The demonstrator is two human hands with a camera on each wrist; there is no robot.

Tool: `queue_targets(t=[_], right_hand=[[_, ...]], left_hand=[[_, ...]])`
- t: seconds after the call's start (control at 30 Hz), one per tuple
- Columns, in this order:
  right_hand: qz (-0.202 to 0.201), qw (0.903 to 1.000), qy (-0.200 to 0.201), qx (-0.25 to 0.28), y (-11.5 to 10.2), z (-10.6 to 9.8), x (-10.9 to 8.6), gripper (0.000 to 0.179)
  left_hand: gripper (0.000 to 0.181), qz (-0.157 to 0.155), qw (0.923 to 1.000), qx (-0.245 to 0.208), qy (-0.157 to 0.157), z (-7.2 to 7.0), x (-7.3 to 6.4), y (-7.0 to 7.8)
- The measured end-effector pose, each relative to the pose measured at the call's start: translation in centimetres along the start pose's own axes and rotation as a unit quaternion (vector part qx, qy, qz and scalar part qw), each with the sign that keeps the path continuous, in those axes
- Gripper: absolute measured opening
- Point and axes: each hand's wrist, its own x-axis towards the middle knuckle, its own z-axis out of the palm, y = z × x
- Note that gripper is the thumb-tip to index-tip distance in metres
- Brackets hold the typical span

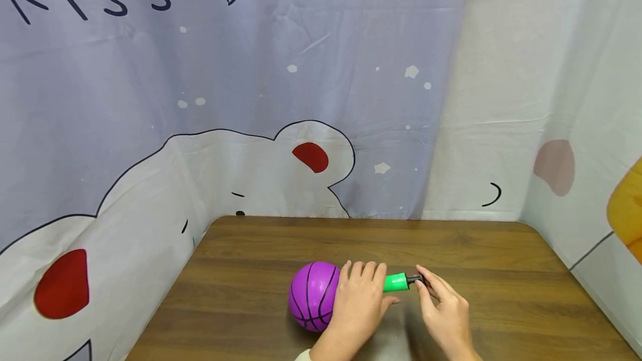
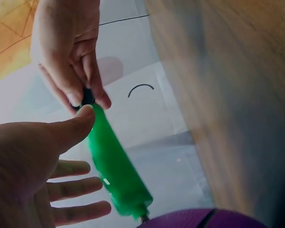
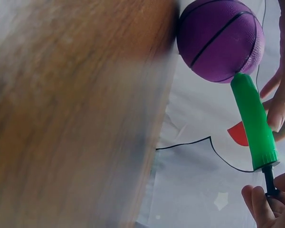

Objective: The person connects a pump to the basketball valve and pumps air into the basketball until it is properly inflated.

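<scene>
A purple basketball (image 1: 310, 297) with black lines rests on the wooden table. The green hand pump (image 3: 254, 121) meets the ball at its nozzle end; in the left wrist view a short metal needle shows at that joint. My left hand (image 1: 358, 301) lies over the pump beside the ball, its thumb at the barrel and its other fingers stretched out straight. The fingers and thumb of my right hand (image 1: 446, 308) pinch the black handle (image 3: 269, 180) at the pump's other end. A short length of dark rod shows between handle and barrel.
The brown wooden table (image 1: 241, 277) carries the ball and pump near its front edge. Behind and at the sides hangs a printed cloth (image 1: 321, 71) with cartoon bears, stars and lettering.
</scene>
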Motion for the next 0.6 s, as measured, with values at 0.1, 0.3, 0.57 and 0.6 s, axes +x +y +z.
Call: queue_targets(t=[0.1, 0.3, 0.57, 0.6], right_hand=[[-0.002, 1.0000, 0.000, -0.001, 0.0, 0.1, 0.0, 0.042], [0.006, 1.0000, -0.005, -0.002, 0.0, -0.1, 0.0, 0.043], [0.014, 0.9998, -0.011, -0.010, 0.2, -0.3, 0.0, 0.038], [0.015, 0.9998, -0.012, -0.009, 0.2, -0.3, 0.0, 0.036]], left_hand=[[0.068, -0.005, 0.9999, -0.005, -0.008, -0.6, -0.2, -0.6], [0.077, -0.017, 0.9983, -0.027, -0.048, -1.8, -0.8, -1.8], [0.079, -0.038, 0.9959, -0.055, -0.062, -2.5, -2.1, -4.0], [0.079, -0.040, 0.9952, -0.058, -0.067, -2.5, -2.3, -4.3]])
